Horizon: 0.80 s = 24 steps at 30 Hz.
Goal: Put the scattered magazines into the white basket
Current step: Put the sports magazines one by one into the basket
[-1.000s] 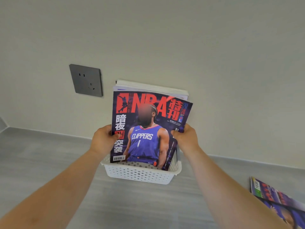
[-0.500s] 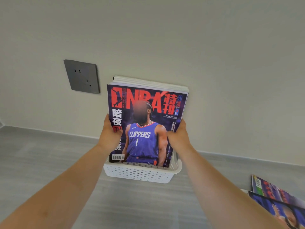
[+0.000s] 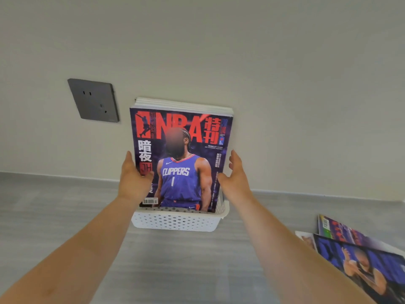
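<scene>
A purple basketball magazine (image 3: 182,159) stands upright in the white perforated basket (image 3: 175,222), at the front of a stack of other magazines (image 3: 184,104) leaning on the wall. My left hand (image 3: 133,176) rests flat against its left edge, fingers extended. Beside the right edge is my right hand (image 3: 235,175), fingers spread, thumb near the cover. Neither hand grips the magazine. More magazines (image 3: 359,257) lie scattered on the grey surface at the lower right.
A grey wall socket (image 3: 94,100) sits on the cream wall left of the basket. The grey wood-look surface (image 3: 65,216) stretches around the basket up to the wall.
The magazine went from tilted and held above the basket to upright inside it against the stack. Both hands slid up its sides and opened their grip.
</scene>
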Tool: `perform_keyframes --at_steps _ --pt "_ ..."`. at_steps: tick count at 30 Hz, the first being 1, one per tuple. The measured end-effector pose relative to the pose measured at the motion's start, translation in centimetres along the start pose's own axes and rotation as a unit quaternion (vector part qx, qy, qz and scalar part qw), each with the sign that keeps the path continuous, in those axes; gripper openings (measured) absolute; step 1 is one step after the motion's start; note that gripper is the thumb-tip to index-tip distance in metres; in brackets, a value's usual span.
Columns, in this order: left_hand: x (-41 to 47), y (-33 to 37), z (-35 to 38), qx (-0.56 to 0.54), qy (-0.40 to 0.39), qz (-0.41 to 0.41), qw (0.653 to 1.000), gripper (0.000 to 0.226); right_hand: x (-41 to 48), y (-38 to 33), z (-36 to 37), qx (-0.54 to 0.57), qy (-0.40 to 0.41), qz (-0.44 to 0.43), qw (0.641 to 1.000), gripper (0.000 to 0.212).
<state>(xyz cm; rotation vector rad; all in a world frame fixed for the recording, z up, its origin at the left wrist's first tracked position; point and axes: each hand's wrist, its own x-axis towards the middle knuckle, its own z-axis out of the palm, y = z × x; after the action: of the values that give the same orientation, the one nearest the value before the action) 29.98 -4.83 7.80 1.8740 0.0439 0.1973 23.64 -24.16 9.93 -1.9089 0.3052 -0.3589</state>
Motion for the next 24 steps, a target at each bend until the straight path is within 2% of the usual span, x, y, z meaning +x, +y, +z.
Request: perform_keyframes --at_steps 2,3,6,9,12,14,17,20,24 --pt "-1.4 0.2 -0.2 0.01 0.028 -0.011 0.999 0.065 -1.6 0.9 -1.9 -0.047 0.015 0.019 0.999 0.063" --pt "-2.3 0.5 -0.3 0.008 0.039 0.007 0.999 0.064 -2.5 1.5 -3.3 -0.064 0.021 0.018 0.998 0.062" --pt "-6.1 2.1 0.2 0.031 0.034 0.078 0.996 0.045 -6.1 3.8 -8.1 -0.118 0.047 0.033 0.991 0.058" --pt "-11.5 3.5 2.3 0.04 -0.001 0.083 0.996 0.029 -10.2 6.7 -13.2 -0.178 0.08 0.067 0.978 0.051" --pt "-17.8 3.7 5.6 0.029 -0.112 0.054 0.992 0.018 -14.8 10.2 -18.0 -0.268 0.123 0.111 0.949 0.041" --pt "-21.5 3.2 7.9 0.037 -0.202 0.021 0.978 0.017 -17.6 12.7 -20.8 -0.339 0.124 0.135 0.923 0.039" --pt "-26.0 2.5 11.3 0.066 -0.298 -0.052 0.951 0.019 -21.2 16.2 -24.8 -0.412 0.103 0.213 0.88 0.051" --pt "-29.4 2.1 14.4 0.087 -0.324 -0.116 0.935 0.025 -23.7 19.3 -27.5 -0.455 0.08 0.244 0.853 0.056" --pt "-33.3 2.5 18.2 0.083 -0.344 -0.192 0.915 0.033 -25.4 21.5 -28.4 -0.497 0.062 0.178 0.847 0.056"
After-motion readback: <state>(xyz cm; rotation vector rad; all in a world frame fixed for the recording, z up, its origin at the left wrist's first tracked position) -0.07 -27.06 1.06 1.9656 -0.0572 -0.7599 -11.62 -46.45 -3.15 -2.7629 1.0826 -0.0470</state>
